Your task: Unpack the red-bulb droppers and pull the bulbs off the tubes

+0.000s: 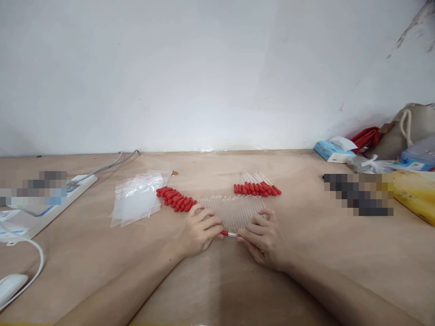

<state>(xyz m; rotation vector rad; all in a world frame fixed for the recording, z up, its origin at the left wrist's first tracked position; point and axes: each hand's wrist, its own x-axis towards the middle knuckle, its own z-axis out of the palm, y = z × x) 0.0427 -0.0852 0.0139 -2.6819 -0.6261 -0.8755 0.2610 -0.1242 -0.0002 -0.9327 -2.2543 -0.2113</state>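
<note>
Between my two hands is a clear dropper tube point(233, 234) lying sideways, its left end in a red rubber bulb point(224, 233). My left hand point(201, 228) is closed on the bulb, its fingers covering most of it. The tube's right part is pinched by my right hand point(261, 237). Just beyond the hands lies a row of bare clear tubes point(234, 210). Loose red bulbs point(175, 199) are piled by my left fingers. Farther back to the right are several droppers point(254, 188) with red bulbs fitted, bulbs toward me.
Clear plastic bags point(137, 199) lie left of the loose bulbs. At far left are a white power strip point(81, 183) with cables and a white object point(12, 287). A blue tissue pack point(335, 150), a drawstring bag point(397, 133) and a yellow package point(416, 194) are on the right.
</note>
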